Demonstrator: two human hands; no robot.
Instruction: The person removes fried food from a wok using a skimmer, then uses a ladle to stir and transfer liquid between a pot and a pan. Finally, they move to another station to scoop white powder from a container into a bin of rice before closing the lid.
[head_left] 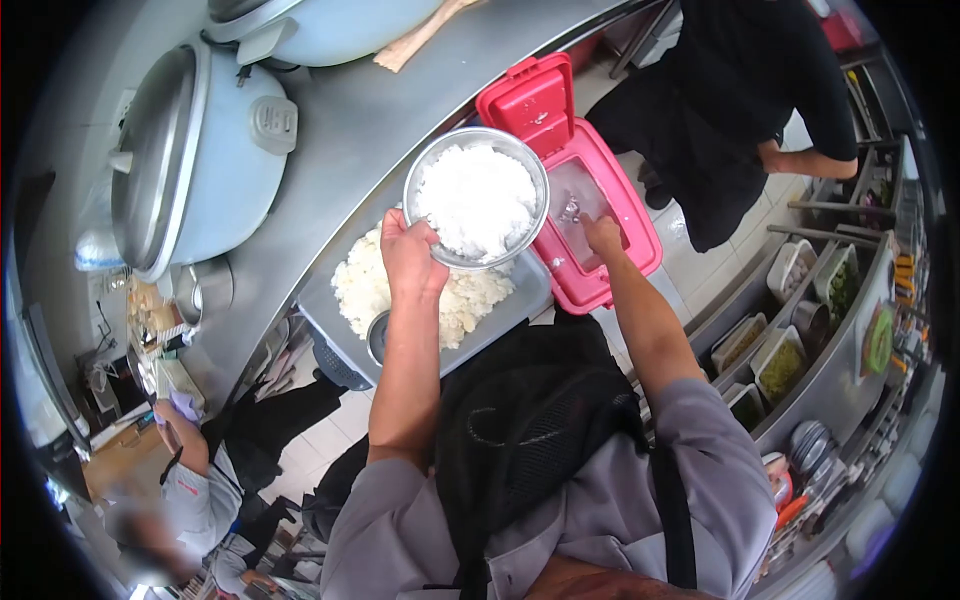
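A round metal bowl [412, 190] heaped with white rice [478, 200] is held at its rim by my left hand [412, 262], thumb and fingers pressed together. Beneath it, a grey tub [322, 290] holds more rice [365, 285], and a small round metal dish or ladle [377, 338] lies at its near edge. My right hand [602, 238] reaches into an open pink container [640, 215] with a greyish, wet-looking inside. The fingers of that hand are partly hidden, and whether they hold anything is unclear. The container's pink lid [530, 105] stands raised.
Large blue cookers [225, 165] stand on the steel counter [345, 120] at the left. A co-worker in black [720, 110] is at the upper right, near a counter with food trays [780, 362]. Another co-worker [205, 490] is at the lower left, holding a purple cloth [185, 406].
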